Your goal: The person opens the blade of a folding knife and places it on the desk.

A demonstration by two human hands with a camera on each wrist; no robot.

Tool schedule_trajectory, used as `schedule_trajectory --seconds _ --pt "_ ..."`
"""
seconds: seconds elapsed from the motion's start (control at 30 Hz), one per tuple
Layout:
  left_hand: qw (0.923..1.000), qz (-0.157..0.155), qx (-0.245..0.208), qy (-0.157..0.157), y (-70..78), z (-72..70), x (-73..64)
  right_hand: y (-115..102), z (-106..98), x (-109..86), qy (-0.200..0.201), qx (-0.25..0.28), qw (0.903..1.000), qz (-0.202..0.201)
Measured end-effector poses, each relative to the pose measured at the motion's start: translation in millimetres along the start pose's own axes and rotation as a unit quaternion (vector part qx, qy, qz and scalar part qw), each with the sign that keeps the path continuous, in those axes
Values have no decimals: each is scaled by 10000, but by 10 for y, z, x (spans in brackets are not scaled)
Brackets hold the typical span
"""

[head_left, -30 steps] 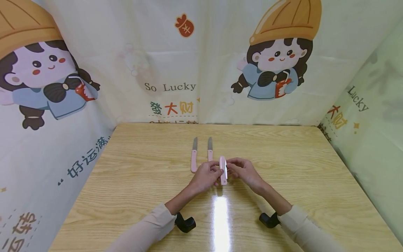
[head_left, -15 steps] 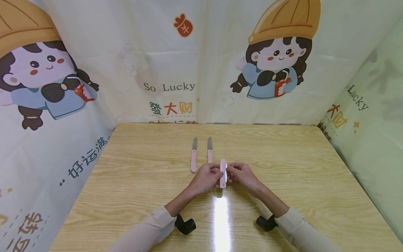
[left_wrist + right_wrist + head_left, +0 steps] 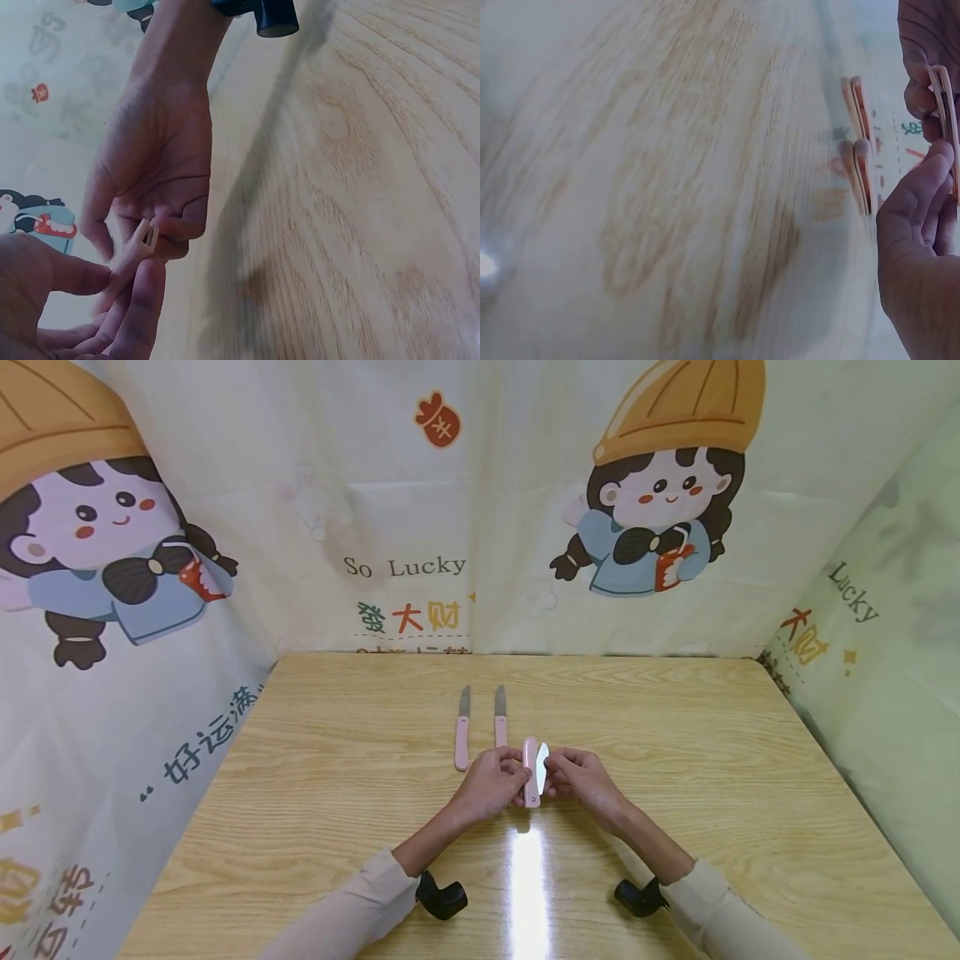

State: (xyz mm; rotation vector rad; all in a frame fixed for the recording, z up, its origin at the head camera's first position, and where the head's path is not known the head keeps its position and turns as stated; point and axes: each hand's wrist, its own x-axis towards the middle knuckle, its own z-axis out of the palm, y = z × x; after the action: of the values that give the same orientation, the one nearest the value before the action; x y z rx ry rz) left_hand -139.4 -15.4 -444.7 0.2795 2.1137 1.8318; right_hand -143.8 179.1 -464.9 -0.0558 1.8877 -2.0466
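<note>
A pink-handled folding knife (image 3: 531, 787) is held up over the table, its bright blade (image 3: 542, 764) swung partly out from the handle. My left hand (image 3: 486, 783) grips the handle between thumb and fingers. At the blade's edge, my right hand (image 3: 591, 782) pinches the metal with thumb and fingertips. The left wrist view shows the slotted handle end (image 3: 150, 238) between both hands; most of the blade is hidden there. Beyond my left hand lie two more pink folding knives, the left one (image 3: 462, 742) and the right one (image 3: 501, 728), both with blades out.
The wooden table (image 3: 337, 827) spreads around the hands, with a bright light reflection (image 3: 528, 885) near its front. A printed curtain (image 3: 517, 510) hangs at the back and sides. Black wrist cameras (image 3: 442, 897) sit under both forearms.
The blade has swung out of the handle to the right, opening a visible gap. My right hand has shifted slightly right with it. The two lying knives have not moved.
</note>
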Motion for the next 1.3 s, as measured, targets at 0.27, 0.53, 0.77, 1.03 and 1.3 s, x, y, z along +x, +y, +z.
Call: schedule_trajectory --seconds 0.27,0.53,0.77,1.03,1.3 --pt "10000 4 -19 90 -5 13 -7 6 -1 2 -85 21 9999 -61" --pt "9974 -121 -529 471 -33 30 0 13 -55 -50 177 39 9998 -84" --pt "9936 659 849 346 2 -117 -94 -25 -97 -67 173 134 9997 -93" --pt "8422 3207 4318 -357 39 -262 -164 -67 -143 -98 -171 -512 9984 -186" --pt "7222 3892 5718 62 -2 -204 -189 -81 -106 -115 -273 -757 9966 -184"
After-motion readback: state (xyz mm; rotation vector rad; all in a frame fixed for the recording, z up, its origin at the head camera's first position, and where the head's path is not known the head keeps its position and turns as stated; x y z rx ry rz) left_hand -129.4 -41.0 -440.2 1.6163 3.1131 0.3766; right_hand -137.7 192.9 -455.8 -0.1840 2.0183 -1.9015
